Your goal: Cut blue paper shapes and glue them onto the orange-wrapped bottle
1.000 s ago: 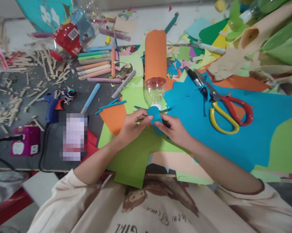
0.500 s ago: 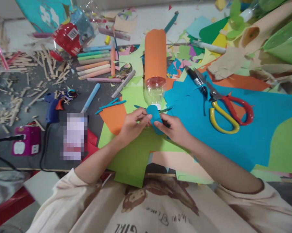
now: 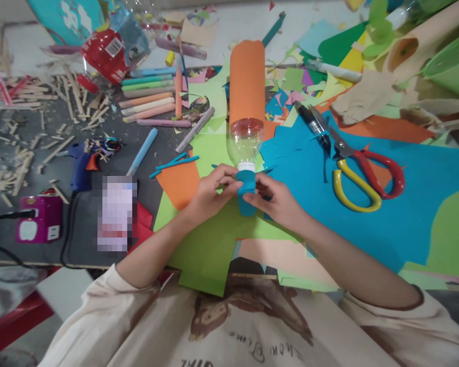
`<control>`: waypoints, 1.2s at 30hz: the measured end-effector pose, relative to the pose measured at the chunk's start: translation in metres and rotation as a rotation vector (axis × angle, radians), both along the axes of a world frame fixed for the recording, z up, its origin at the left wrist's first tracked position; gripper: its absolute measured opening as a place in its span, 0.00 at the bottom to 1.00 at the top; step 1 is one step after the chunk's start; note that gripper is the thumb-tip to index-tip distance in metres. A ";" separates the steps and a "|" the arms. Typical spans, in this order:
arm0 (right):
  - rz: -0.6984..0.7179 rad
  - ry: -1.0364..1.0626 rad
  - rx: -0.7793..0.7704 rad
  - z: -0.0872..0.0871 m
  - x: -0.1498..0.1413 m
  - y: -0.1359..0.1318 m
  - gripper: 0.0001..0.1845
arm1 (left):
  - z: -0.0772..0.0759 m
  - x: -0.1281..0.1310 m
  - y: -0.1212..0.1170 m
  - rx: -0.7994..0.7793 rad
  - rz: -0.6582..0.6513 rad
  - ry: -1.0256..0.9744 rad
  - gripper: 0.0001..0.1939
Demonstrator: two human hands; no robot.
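Between my hands is a small piece of blue paper [image 3: 246, 179], with a rounded top and a strip hanging below. The thumb and fingers of my left hand [image 3: 214, 191] pinch its left side. From the right, my right hand [image 3: 272, 196] pinches it with the thumb across its front. Just beyond the paper lies a plastic bottle [image 3: 246, 144], its white cap toward me and its body wrapped in orange paper [image 3: 247, 81]. Thin blue paper strips [image 3: 174, 165] lie left of my hands on an orange paper piece [image 3: 179, 182].
Scissors [image 3: 361, 176] and a black marker [image 3: 313, 125] rest on a large blue sheet [image 3: 389, 219] at right. Green paper [image 3: 206, 244] lies under my hands. At left are a glue gun [image 3: 80, 165], a blurred phone [image 3: 117, 214], several felt pens [image 3: 149, 94] and wooden sticks [image 3: 23, 176].
The blue paper has turned more upright, its strip now hanging straight down. Both hands keep their pinch and have barely moved. The view has shifted slightly.
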State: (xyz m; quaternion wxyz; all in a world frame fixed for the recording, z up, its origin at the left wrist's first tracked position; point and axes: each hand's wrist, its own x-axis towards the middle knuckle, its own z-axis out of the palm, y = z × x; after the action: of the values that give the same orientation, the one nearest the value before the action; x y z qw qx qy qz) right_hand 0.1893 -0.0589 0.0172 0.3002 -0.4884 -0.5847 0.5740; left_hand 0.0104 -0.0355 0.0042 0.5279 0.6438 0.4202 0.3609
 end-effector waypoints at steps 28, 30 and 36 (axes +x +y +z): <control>-0.141 0.049 0.057 -0.007 -0.001 -0.001 0.29 | 0.008 0.001 -0.006 0.060 -0.042 0.152 0.18; -0.136 0.032 0.060 -0.007 0.000 -0.001 0.28 | 0.009 0.001 -0.006 0.024 -0.038 0.147 0.19; -0.136 0.136 0.070 -0.004 0.002 0.000 0.26 | 0.011 0.003 -0.004 -0.110 -0.019 0.050 0.20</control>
State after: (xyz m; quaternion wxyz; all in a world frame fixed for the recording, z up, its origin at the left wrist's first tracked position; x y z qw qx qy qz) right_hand 0.1915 -0.0589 0.0132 0.3943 -0.4763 -0.5480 0.5633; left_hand 0.0133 -0.0396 0.0153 0.5552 0.6266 0.4463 0.3163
